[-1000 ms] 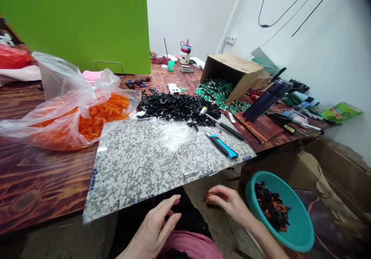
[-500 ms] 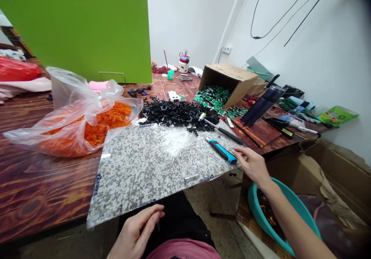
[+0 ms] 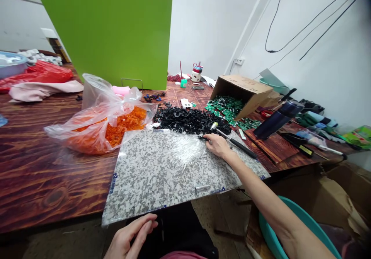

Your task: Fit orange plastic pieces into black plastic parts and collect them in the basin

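My right hand [image 3: 218, 145] is stretched over the speckled board [image 3: 145, 162], its fingertips closed at a small black plastic part [image 3: 201, 137] on the near edge of a pile of black plastic parts [image 3: 185, 120]. Beside it lies a heap of thin clear strands [image 3: 187, 150]. Just beyond is a hammer [image 3: 239, 146] with a black handle. The blue utility knife is hidden, apparently beneath my right forearm. My left hand [image 3: 131, 235] rests over my lap by the board's front edge, thumb and fingers pressed together; whatever they may hold cannot be made out.
A clear bag of orange pieces [image 3: 127, 123] stands left of the pile. A tipped carton [image 3: 246, 85] spills green circuit boards [image 3: 223, 108]. A dark blue flask [image 3: 278, 120] stands at right, and a teal basin [image 3: 269, 228] below. A short clear tube [image 3: 202, 188] lies near the board's front.
My right hand has moved left and forward, from beside the utility knife to the edge of the black pile. My left hand stays over my lap. The view has turned slightly left.
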Demonstrator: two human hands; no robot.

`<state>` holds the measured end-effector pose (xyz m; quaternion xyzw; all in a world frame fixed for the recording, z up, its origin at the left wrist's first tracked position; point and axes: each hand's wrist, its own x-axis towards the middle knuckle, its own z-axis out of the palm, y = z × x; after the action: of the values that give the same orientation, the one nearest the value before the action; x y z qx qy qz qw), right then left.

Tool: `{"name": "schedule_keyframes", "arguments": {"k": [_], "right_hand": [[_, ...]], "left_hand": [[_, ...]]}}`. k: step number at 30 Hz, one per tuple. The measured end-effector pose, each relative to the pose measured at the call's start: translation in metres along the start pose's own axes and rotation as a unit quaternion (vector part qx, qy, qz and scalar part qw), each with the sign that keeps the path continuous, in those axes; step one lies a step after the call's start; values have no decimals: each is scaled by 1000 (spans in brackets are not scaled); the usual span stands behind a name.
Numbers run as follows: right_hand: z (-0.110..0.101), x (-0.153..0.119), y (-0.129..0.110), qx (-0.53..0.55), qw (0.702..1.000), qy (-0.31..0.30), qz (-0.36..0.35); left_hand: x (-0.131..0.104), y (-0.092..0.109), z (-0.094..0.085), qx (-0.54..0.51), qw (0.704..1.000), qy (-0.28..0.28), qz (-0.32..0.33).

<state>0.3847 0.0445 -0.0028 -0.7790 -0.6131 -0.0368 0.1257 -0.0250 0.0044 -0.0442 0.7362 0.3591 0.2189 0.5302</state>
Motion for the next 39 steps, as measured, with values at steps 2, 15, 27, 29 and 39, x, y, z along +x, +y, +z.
{"name": "schedule_keyframes", "arguments": {"k": [2, 15, 27, 29, 39], "right_hand": [[-3, 0, -4, 21, 999, 25, -8], [-21, -18, -81, 220, 956, 85, -177], [1, -11, -134, 277, 926, 26, -256], [-7, -20, -136, 295, 920, 10, -258], [-21, -63, -168, 247, 878, -73, -404]], "left_hand": [[2, 5, -1, -8, 1000, 3, -5], [19, 46, -3, -38, 998, 3, -40], [14, 50, -9, -107, 991, 37, -77], [20, 51, -9, -151, 984, 52, -85], [57, 55, -11, -221, 967, -19, -122]]}}
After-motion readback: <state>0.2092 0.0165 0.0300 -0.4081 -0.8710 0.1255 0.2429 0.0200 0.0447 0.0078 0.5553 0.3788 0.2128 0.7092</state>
